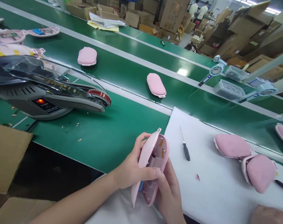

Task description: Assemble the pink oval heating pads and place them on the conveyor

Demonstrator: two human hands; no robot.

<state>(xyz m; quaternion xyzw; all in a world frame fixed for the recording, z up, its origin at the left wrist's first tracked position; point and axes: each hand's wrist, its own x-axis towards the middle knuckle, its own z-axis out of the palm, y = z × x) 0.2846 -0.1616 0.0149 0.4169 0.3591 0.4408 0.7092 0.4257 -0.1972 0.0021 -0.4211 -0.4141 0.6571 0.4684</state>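
Between my hands is a pink plastic casing (164, 155), tilted upright with its two shells parted. Wiring, yellow tape and a bit of a blue part show inside it. My left hand (132, 169) grips the paler shell, its thumb reaching across the gap. From the other side, my right hand (170, 191) is closed around the pinker shell, and the two thumbs meet at the opening. A black-handled screwdriver (185, 151) lies on the white mat (202, 193) to the right, with a small red scrap (197, 177) below it.
Left stands a tape dispenser (48, 102) with a lit red switch. Pink casings (156, 84) lie along the green conveyor (122, 68), and two pink casings (232, 145) are on the mat. Another person's hand (269, 214) is at bottom right. Cardboard boxes (174, 15) fill the back.
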